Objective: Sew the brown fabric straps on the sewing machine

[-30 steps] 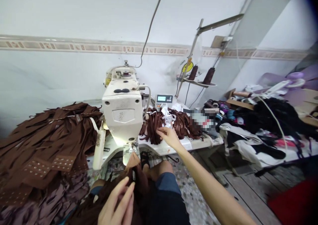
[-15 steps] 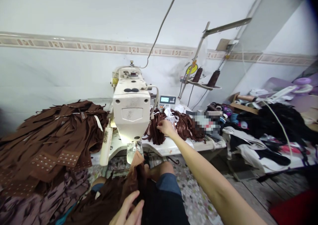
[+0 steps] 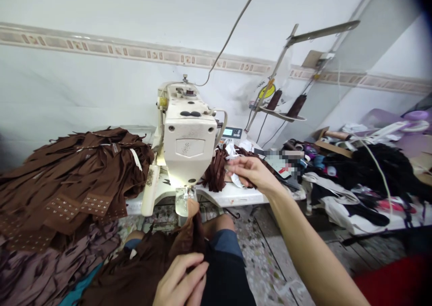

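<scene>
My right hand point(image 3: 251, 174) reaches over a bundle of dark brown fabric strips point(image 3: 216, 170) on the machine bed, right of the sewing machine point(image 3: 189, 139). Its fingers are drawn together beside white strips point(image 3: 237, 180); what they pinch is too small to make out. Low in view, my left hand point(image 3: 184, 279) has its fingers closed on brown fabric point(image 3: 189, 238) lying over my lap. The upper end of this fabric, a lighter brown tip point(image 3: 192, 207), reaches the lit needle area under the machine head.
A large pile of brown garments point(image 3: 101, 162) lies on the left, with mauve fabric point(image 3: 74, 265) below it. A thread stand with dark cones point(image 3: 297, 106) rises behind the bundle. Cluttered spools and black and white fabric point(image 3: 337, 189) cover the right side.
My right hand has moved from the brown strips to the right, beside the white strips, and turned. My left hand has shifted slightly right along the brown fabric. The view has tilted slightly.
</scene>
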Demonstrator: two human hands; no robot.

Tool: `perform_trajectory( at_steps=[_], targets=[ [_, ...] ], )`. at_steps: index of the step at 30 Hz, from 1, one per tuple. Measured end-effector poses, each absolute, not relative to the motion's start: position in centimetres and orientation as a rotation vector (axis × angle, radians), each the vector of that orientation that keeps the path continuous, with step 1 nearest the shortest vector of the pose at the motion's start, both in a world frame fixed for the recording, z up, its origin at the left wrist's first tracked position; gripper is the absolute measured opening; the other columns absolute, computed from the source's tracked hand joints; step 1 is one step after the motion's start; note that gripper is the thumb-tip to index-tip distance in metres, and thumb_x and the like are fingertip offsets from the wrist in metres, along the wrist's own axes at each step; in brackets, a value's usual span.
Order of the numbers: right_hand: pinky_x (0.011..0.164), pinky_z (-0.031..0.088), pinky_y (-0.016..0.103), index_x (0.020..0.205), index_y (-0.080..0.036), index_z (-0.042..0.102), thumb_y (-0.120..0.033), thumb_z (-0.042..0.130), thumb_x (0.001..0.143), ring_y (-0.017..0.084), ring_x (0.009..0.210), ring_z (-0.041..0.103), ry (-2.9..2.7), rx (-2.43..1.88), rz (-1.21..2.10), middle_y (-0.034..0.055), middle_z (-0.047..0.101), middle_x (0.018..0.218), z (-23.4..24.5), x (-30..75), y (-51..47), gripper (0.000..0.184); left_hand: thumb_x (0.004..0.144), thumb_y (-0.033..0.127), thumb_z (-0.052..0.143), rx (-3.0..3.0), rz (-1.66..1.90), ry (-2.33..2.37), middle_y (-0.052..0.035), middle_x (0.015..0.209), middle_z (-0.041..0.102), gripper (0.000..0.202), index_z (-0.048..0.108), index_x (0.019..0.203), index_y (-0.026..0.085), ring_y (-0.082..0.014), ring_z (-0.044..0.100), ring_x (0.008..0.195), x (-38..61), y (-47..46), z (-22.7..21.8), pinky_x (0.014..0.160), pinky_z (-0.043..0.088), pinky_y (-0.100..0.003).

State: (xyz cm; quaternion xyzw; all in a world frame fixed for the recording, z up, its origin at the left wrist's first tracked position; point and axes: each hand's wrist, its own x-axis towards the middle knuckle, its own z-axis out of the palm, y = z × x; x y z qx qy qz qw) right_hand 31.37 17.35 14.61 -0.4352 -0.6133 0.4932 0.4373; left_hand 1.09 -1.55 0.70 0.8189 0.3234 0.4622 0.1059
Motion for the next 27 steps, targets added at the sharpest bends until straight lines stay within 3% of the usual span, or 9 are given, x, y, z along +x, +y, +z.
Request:
perform_trajectory(
  at_steps=[4, 7, 9, 11, 14, 19, 22, 24, 27],
  targets=[
    [0.039, 0.035, 0.017, 0.095, -0.015, 0.084, -0.048, 0.085, 0.088, 0.006, 0.040, 0.049, -1.959, -1.185, 1.603, 0.0040, 0.081, 0.074, 14.3, 30.0, 11.7, 0.033, 0.106, 0.018, 0.060, 2.206, 1.309, 0.967, -0.0188, 0.151, 0.065, 0.048, 0.057, 0.154, 0.024, -0.0217, 0.079, 0.108, 3.7, -1.7, 3.7, 0.083, 0.069, -0.027],
    [0.041, 0.040, 0.017, 0.098, -0.017, 0.086, -0.044, 0.083, 0.089, 0.007, 0.042, 0.051, -2.084, -1.149, 1.777, 0.0012, 0.078, 0.070, 12.7, 28.8, 9.3, 0.029, 0.107, 0.024, 0.062, 2.000, 1.250, 1.010, -0.0222, 0.161, 0.055, 0.064, 0.040, 0.166, 0.026, -0.0207, 0.078, 0.100, 5.8, -1.5, 4.1, 0.085, 0.070, -0.032],
    [0.042, 0.040, 0.016, 0.096, -0.016, 0.087, -0.043, 0.082, 0.089, 0.007, 0.043, 0.051, -2.143, -1.101, 1.802, 0.0005, 0.076, 0.068, 11.6, 28.6, 8.5, 0.028, 0.105, 0.023, 0.065, 1.829, 1.213, 1.006, -0.0197, 0.152, 0.063, 0.065, 0.040, 0.165, 0.027, -0.0182, 0.077, 0.094, 6.7, -1.2, 3.6, 0.085, 0.069, -0.033],
    [0.043, 0.039, 0.016, 0.096, -0.016, 0.087, -0.043, 0.081, 0.090, 0.006, 0.044, 0.050, -2.130, -1.068, 1.842, 0.0004, 0.074, 0.067, 10.6, 28.8, 8.4, 0.029, 0.103, 0.023, 0.068, 1.617, 1.123, 0.968, -0.0130, 0.125, 0.075, 0.063, 0.045, 0.161, 0.024, -0.0162, 0.076, 0.085, 7.0, -0.9, 2.6, 0.075, 0.068, -0.028],
    [0.042, 0.037, 0.016, 0.097, -0.016, 0.087, -0.045, 0.084, 0.087, 0.007, 0.046, 0.049, -2.049, -1.091, 1.928, 0.0002, 0.073, 0.067, 9.4, 29.7, 8.6, 0.031, 0.101, 0.022, 0.069, 1.435, 0.990, 0.956, -0.0020, 0.092, 0.071, 0.048, 0.059, 0.148, 0.019, -0.0137, 0.074, 0.074, 6.7, -1.0, 1.4, 0.063, 0.061, -0.021],
    [0.049, 0.043, 0.019, 0.083, -0.016, 0.083, -0.050, 0.091, 0.080, 0.010, 0.051, 0.055, -1.809, -1.193, 1.771, 0.0001, 0.071, 0.065, 7.8, 30.7, 8.7, 0.035, 0.104, 0.022, 0.066, 1.840, 1.046, 1.098, -0.0019, 0.089, 0.070, 0.024, 0.075, 0.126, 0.021, -0.0137, 0.072, 0.075, 5.8, -2.0, 1.1, 0.068, 0.061, -0.023],
    [0.051, 0.043, 0.021, 0.085, -0.017, 0.082, -0.055, 0.087, 0.084, 0.012, 0.057, 0.059, -1.688, -1.199, 1.611, 0.0020, 0.073, 0.071, 7.2, 30.6, 8.3, 0.039, 0.106, 0.018, 0.063, 2.225, 1.202, 1.149, -0.0069, 0.098, 0.076, 0.029, 0.071, 0.134, 0.018, -0.0190, 0.074, 0.088, 5.7, -2.0, 2.5, 0.079, 0.064, -0.030],
    [0.051, 0.042, 0.021, 0.086, -0.017, 0.082, -0.058, 0.084, 0.087, 0.013, 0.058, 0.059, -1.670, -1.209, 1.560, 0.0021, 0.072, 0.069, 6.9, 30.3, 8.1, 0.041, 0.104, 0.009, 0.061, 2.476, 1.323, 1.214, -0.0135, 0.117, 0.077, 0.038, 0.066, 0.142, 0.014, -0.0250, 0.074, 0.111, 5.9, -1.4, 3.8, 0.097, 0.063, -0.039],
    [0.049, 0.041, 0.022, 0.081, -0.016, 0.080, -0.058, 0.089, 0.081, 0.012, 0.050, 0.057, -1.643, -1.217, 1.660, 0.0009, 0.070, 0.061, 6.5, 29.4, 7.7, 0.044, 0.103, 0.000, 0.050, 2.762, 1.328, 1.371, -0.0197, 0.146, 0.068, 0.048, 0.059, 0.151, 0.007, -0.0312, 0.060, 0.143, 6.3, 0.1, 5.1, 0.119, 0.052, -0.049]
  ],
)
